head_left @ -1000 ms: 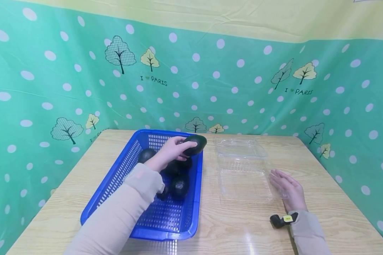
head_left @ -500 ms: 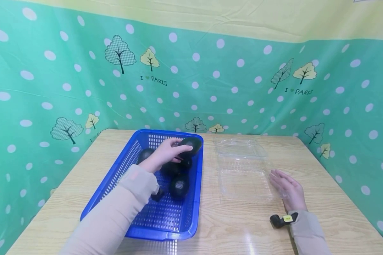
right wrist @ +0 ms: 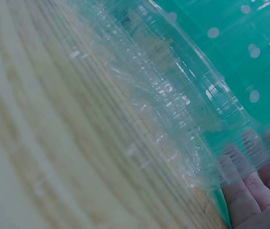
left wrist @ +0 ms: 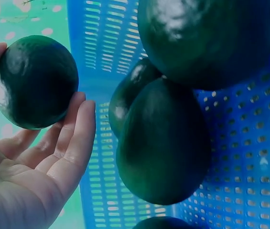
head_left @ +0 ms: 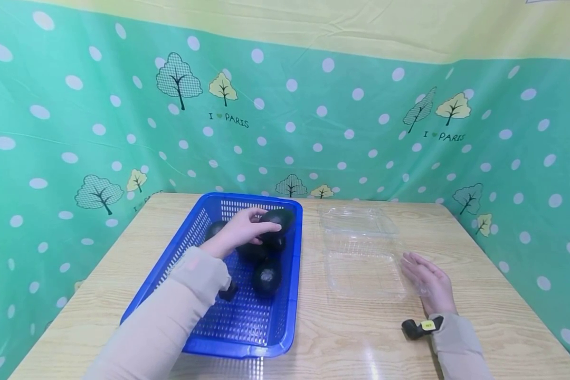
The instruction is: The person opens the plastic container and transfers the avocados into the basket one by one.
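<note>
My left hand (head_left: pixel 239 231) holds a dark green avocado (head_left: pixel 279 217) between thumb and fingers, over the back right part of a blue plastic basket (head_left: pixel 292 316). The left wrist view shows this held avocado (left wrist: pixel 37 81) at the fingertips, apart from the avocados lying in the basket, one of them a large pear-shaped avocado (left wrist: pixel 163 143). Another avocado (head_left: pixel 267 278) lies near the basket's right wall. On the right, my right hand (head_left: pixel 427 279) rests its extended fingers against the side of a clear plastic clamshell box (head_left: pixel 366 274); the fingers (right wrist: pixel 242 198) show through its wall.
The box's lid (head_left: pixel 356 219) is hinged open toward the back of the wooden table (head_left: pixel 342 338). Behind the table hangs a green dotted curtain (head_left: pixel 313 132). A black wrist camera (head_left: pixel 412 330) sits on the right wrist.
My left hand and the avocado in it have moved left and lower, from the basket's right rim to over its inside. My right hand and the clamshell box have stayed put.
</note>
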Motion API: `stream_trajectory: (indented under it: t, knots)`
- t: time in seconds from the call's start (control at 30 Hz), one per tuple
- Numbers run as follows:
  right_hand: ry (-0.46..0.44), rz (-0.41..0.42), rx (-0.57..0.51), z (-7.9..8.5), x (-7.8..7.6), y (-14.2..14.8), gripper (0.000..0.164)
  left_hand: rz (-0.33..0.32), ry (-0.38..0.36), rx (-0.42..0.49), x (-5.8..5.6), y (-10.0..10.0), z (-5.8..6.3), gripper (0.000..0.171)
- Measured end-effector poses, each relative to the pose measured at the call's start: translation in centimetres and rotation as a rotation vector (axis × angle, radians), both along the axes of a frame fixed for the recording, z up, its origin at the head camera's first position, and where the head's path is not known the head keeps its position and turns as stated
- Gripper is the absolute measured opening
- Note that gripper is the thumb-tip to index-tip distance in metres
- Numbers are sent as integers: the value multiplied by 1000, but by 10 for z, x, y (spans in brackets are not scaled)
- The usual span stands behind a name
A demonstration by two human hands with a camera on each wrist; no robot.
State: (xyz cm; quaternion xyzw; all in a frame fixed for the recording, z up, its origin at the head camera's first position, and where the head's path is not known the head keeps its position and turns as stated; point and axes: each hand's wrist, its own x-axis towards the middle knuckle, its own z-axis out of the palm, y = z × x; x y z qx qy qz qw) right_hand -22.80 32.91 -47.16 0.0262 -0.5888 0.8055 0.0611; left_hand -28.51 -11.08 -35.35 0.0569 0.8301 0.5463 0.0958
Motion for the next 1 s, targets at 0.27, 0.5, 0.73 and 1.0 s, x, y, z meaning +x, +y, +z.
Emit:
stream_trajectory:
  t: [0.27, 0.5, 0.73, 1.0]
  knots:
    - [19, 9, -10, -1, 0, 0, 30, 7, 34, -71, 2, -5, -1, 70]
    - [24, 17, -34, -2, -1, 0, 32, -9, 61, -99, 0, -9, -3, 70]
    - [23, 13, -18, -1, -1, 0, 32, -15, 75, -131, 3, -12, -4, 70]
    - [21, 23, -23, -2, 0, 2, 34, -28, 107, -251, 10, -20, -2, 74]
